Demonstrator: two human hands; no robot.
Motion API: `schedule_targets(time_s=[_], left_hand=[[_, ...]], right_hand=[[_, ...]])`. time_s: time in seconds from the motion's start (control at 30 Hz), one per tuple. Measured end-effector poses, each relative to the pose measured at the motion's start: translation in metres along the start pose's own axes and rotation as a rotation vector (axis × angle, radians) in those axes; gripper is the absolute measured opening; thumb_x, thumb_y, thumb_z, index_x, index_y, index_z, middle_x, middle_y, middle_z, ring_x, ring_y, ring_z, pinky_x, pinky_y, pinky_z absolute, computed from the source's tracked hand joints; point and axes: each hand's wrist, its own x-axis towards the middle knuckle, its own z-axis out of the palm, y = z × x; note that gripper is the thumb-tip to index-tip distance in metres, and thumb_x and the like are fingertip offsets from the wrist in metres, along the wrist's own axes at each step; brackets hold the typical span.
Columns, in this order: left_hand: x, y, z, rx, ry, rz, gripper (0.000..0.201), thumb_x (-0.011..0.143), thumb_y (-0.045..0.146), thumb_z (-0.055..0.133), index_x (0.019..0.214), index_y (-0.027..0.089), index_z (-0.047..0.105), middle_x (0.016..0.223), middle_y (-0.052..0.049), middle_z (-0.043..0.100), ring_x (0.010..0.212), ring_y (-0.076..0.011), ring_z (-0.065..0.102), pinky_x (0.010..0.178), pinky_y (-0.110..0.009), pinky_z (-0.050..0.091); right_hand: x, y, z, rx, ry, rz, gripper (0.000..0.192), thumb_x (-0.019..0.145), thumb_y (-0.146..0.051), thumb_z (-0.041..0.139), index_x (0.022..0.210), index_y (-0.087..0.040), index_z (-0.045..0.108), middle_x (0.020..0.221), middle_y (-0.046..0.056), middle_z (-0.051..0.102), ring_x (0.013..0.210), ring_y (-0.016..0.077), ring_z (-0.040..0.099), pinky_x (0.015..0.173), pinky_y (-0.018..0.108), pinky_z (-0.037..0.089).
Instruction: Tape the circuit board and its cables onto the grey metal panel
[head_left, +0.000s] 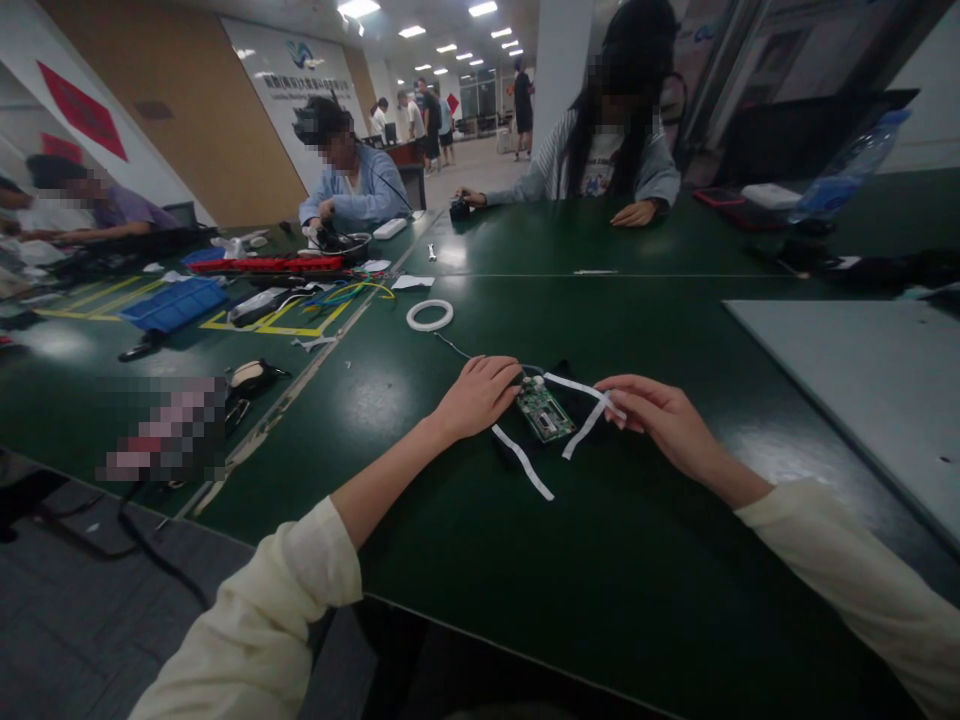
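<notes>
A green circuit board [545, 410] lies on the dark green table, tilted in my view. My left hand [480, 395] is closed over the board's left end, fingers bent against its corner; its fingertips are partly hidden. With thumb and fingers, my right hand [645, 408] pinches the end of a narrow white strip [574, 383] that runs along the board's far side. A second white strip [585, 428] hangs down close to those fingers. Below my left hand, another white strip [523, 463] lies on the table. A thin cable [452, 347] leads away behind my left hand.
A white ring [430, 316] lies beyond my left hand. Farther left are a blue tray [174, 304], coloured wires [349, 293] and a red power strip [270, 265]. A pale panel [847, 390] covers the right side. Two people sit across the table; a plastic bottle [851, 170] stands far right.
</notes>
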Motion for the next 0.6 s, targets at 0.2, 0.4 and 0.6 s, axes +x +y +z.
schedule_targets(time_s=[0.2, 0.4, 0.6], left_hand=[[-0.002, 0.004, -0.005, 0.011, 0.009, 0.055, 0.034, 0.092, 0.030, 0.030, 0.121, 0.018, 0.044, 0.126, -0.008, 0.048, 0.120, -0.0184, 0.040, 0.108, -0.042, 0.019], [-0.005, 0.011, -0.012, 0.064, 0.058, 0.094, 0.036, 0.092, 0.031, 0.031, 0.121, 0.016, 0.044, 0.127, -0.007, 0.048, 0.123, -0.0181, 0.037, 0.110, -0.040, 0.014], [-0.008, 0.023, -0.012, 0.047, 0.091, 0.147, 0.043, 0.090, 0.037, 0.034, 0.126, 0.014, 0.039, 0.131, -0.009, 0.044, 0.124, -0.0194, 0.035, 0.110, -0.039, 0.014]], right_hand=[[-0.006, -0.009, 0.007, -0.222, -0.017, -0.050, 0.026, 0.083, -0.039, 0.050, 0.100, -0.022, 0.062, 0.076, 0.002, 0.058, 0.065, 0.0133, 0.052, 0.055, 0.027, 0.041], [-0.013, -0.011, 0.012, -0.410, -0.003, -0.164, 0.026, 0.085, -0.036, 0.047, 0.100, -0.022, 0.061, 0.079, 0.003, 0.060, 0.069, 0.0152, 0.055, 0.064, 0.031, 0.044], [-0.024, -0.017, 0.024, -0.457, -0.031, -0.274, 0.025, 0.085, -0.035, 0.047, 0.100, -0.021, 0.061, 0.077, 0.002, 0.060, 0.067, 0.0148, 0.055, 0.062, 0.030, 0.043]])
